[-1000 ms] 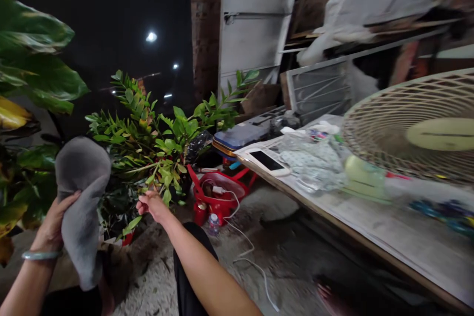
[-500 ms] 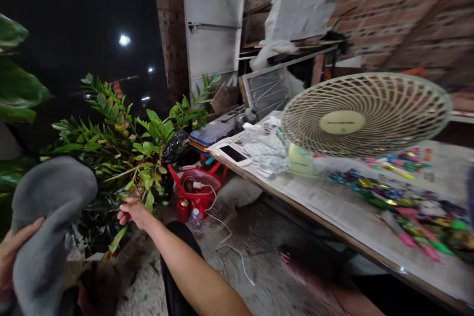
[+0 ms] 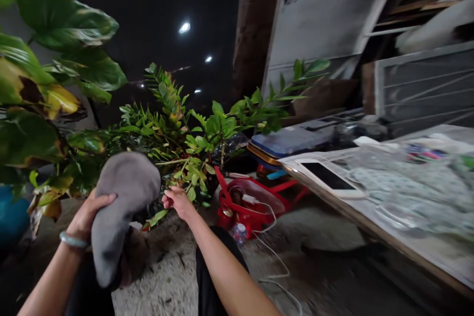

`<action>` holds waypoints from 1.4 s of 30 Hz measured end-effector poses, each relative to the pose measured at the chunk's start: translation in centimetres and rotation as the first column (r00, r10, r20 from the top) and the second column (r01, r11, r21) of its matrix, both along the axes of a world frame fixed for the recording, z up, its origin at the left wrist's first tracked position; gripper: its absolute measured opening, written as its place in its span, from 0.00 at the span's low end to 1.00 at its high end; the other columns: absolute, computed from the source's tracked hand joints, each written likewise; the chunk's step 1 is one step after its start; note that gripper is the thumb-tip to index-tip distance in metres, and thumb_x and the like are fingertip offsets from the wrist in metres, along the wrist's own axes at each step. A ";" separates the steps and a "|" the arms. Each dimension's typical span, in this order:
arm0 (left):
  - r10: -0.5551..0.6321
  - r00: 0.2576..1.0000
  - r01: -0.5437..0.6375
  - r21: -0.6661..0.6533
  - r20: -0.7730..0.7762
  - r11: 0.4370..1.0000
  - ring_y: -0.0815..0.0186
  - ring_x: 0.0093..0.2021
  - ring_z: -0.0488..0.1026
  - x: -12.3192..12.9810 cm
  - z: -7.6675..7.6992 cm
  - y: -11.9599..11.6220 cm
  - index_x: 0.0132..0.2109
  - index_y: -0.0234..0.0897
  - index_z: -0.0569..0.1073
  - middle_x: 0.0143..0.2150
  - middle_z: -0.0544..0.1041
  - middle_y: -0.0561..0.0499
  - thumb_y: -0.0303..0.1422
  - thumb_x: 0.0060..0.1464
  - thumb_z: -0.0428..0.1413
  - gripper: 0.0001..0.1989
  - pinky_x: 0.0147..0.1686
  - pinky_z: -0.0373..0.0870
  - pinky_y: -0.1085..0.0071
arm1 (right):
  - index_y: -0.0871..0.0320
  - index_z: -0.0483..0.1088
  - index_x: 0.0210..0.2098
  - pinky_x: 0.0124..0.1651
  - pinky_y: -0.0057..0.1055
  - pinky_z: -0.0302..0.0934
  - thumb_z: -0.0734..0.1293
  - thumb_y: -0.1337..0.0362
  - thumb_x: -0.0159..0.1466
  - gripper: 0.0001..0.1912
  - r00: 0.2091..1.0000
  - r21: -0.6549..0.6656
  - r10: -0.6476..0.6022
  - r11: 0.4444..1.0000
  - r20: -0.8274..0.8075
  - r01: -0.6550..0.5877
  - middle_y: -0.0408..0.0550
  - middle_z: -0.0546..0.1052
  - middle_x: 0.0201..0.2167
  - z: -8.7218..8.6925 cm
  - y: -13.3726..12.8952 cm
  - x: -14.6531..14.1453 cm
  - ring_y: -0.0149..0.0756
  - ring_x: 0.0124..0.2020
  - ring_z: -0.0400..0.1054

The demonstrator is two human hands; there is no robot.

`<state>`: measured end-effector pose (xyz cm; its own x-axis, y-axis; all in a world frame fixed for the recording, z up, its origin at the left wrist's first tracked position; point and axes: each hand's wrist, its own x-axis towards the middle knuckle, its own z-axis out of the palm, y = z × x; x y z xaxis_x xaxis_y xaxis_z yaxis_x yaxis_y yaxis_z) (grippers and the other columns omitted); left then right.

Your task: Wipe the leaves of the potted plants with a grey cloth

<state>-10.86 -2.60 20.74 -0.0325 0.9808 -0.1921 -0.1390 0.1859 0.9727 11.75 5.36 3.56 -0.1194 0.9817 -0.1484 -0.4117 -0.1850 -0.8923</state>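
Observation:
A grey cloth item (image 3: 124,182), rounded at the top and narrowing downward, hangs at the left of centre. My left hand (image 3: 89,212), with a pale bangle at the wrist, grips its left side, thumb across the front. Just right of the cloth, my right hand (image 3: 178,201) is closed with its fingers curled. Whatever those fingers may hold is too small to make out. Green plants (image 3: 200,133) stand right behind both hands.
A red bag (image 3: 255,210) with a white cable sits on the floor beside a small bottle (image 3: 240,233). At the right, a table (image 3: 370,237) bears a white phone (image 3: 331,177) and plastic wrapping. Large leaves (image 3: 66,19) hang at the upper left.
The view has swung left and down, so the fan and colourful items have left the picture. My left hand and the grey cloth now show more fully, nearer the centre.

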 end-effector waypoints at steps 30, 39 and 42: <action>-0.112 0.993 0.112 0.012 -0.027 0.994 0.57 0.31 0.79 -0.4 -1.4 -1.1 0.43 0.34 0.81 0.35 0.83 0.46 0.39 0.35 0.72 0.25 0.32 0.75 0.69 | 0.55 0.64 0.29 0.18 0.26 0.57 0.73 0.56 0.47 0.17 1.000 -0.007 -0.028 1.000 0.006 0.028 0.34 0.70 0.13 0.2 -0.6 0.1 0.28 0.11 0.60; -0.126 0.990 0.115 -0.157 -0.058 0.981 0.56 0.29 0.79 2.1 -7.2 2.6 0.39 0.28 0.81 0.32 0.83 0.40 0.38 0.36 0.71 0.22 0.32 0.75 0.65 | 0.54 0.63 0.24 0.16 0.25 0.56 0.73 0.56 0.46 0.16 0.995 -0.036 -0.096 0.995 0.002 0.096 0.37 0.72 0.15 0.0 -0.7 -0.2 0.28 0.12 0.61; -0.240 0.971 0.236 -0.220 0.009 0.946 0.54 0.31 0.79 1.2 -8.8 -0.2 0.39 0.30 0.81 0.34 0.83 0.40 0.38 0.37 0.71 0.21 0.35 0.76 0.64 | 0.55 0.65 0.25 0.15 0.25 0.56 0.73 0.58 0.47 0.13 0.994 -0.061 -0.110 0.992 0.011 0.111 0.37 0.72 0.14 -0.4 -0.6 0.2 0.29 0.12 0.62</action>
<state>-9.62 -2.82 11.92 0.1916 0.8946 -0.4038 -0.0474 0.4193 0.9066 11.91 4.81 3.20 -0.0093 0.9777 -0.2096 -0.4263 -0.1935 -0.8837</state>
